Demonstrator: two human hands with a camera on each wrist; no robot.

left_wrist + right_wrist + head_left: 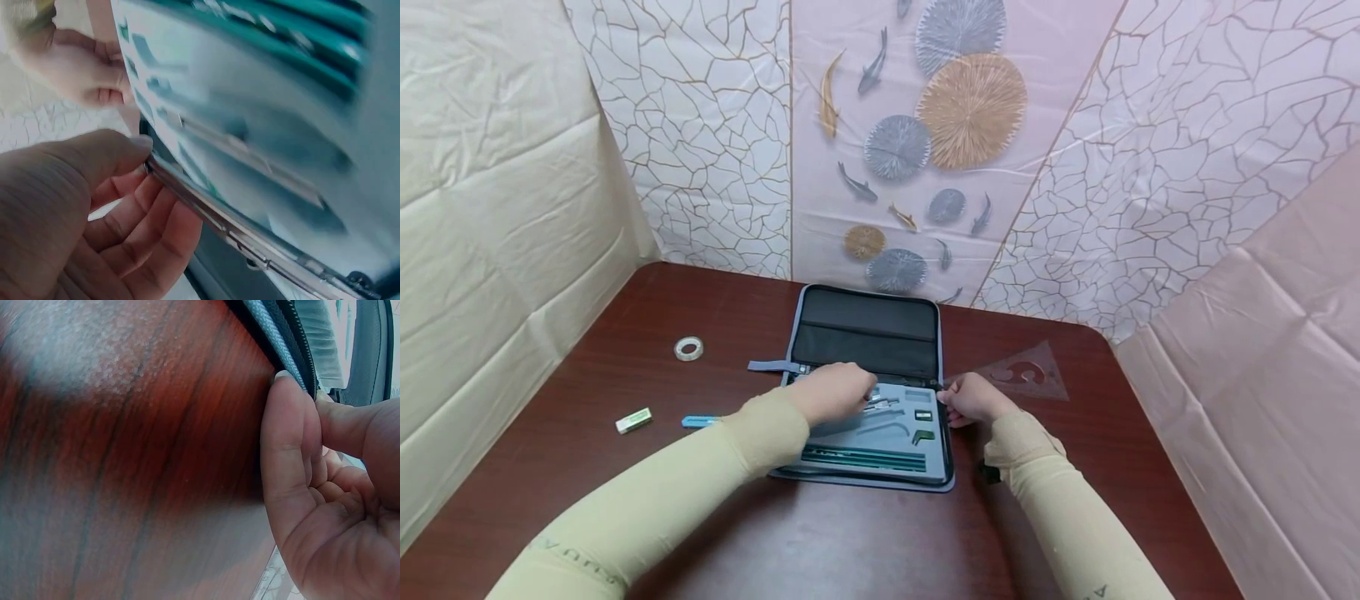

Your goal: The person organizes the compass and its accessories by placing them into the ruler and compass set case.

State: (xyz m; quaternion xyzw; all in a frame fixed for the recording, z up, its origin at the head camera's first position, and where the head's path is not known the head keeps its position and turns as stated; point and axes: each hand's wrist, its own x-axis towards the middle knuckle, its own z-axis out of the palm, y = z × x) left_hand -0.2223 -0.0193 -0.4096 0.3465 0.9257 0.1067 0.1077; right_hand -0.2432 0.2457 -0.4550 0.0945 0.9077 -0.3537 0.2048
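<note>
A grey-blue zippered case (865, 346) lies unfolded on the table, its dark lid at the back. Its pale tray (842, 429) holds green pencils (865, 457), a sharpener (923, 415) and a silver instrument (250, 150). My left hand (835, 390) is over the tray's rear left part. In the left wrist view, its thumb and fingers pinch one end of a slim metal instrument, apparently a drawing compass (244, 240); blur hides details. At the case's right side, my right hand (973, 398) pinches the zippered edge (294, 356) between thumb and forefinger.
A tape roll (688, 348), an eraser (633, 420) and a blue tool (700, 422) lie left of the case, the tool partly behind my left sleeve. A transparent set square (1030, 373) lies right of it. Fabric walls surround the table (880, 542).
</note>
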